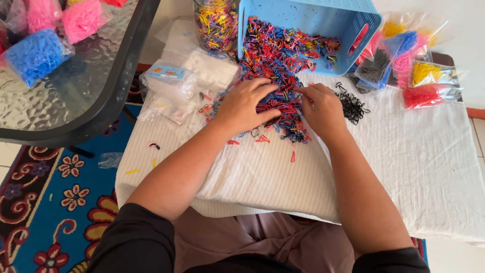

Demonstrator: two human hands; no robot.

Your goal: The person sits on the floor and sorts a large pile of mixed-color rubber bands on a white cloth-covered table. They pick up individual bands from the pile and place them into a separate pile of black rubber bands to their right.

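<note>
**Hand Position Relative to the Rubber Band Pile**

1. Nearest to me, 2 forearms extend forward over the white cloth (404,167) that covers the low work surface. A few stray bands lie on the cloth just short of the hands.

2. I see the left hand (243,107) resting palm down, fingers spread and loosely curved, on the near left edge of the mixed rubber band pile (283,60). It grips nothing that I can make out.

3. The right hand (321,106) sits just beside the left, fingers curled with the tips drawn together at the pile's near right edge. I cannot tell whether a band is pinched between them.

4. The pile lies directly ahead of both hands and under their fingertips. Its long axis runs away from me, from the hands up into the mouth of the tipped blue basket (323,25). Both hands are equally near.

5. A small heap of black bands (352,106) lies just right of the right hand, touching nothing else.

6. Farther off: a jar of bands (216,24) left of the basket, and bagged bands (419,71) to its right.
</note>
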